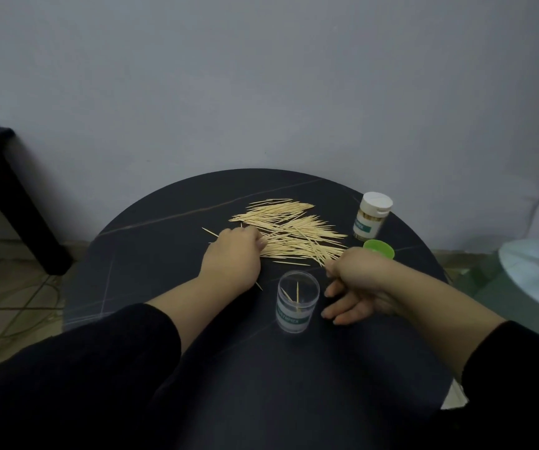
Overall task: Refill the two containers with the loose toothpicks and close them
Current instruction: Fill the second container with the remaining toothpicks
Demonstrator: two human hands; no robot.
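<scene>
A round black table with faint pale veins is carrying loose pale wooden toothpicks at centre frame. Below them an open clear plastic cylinder is standing. At right, a white-capped jar and a green round lid are sitting.

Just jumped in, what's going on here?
A person is gathering the loose toothpicks on the round table. The left hand curls over the pile's left edge; the right hand is at its near edge. The open container holds only a few; a green lid lies nearby. The white-lidded container is closed.
</scene>
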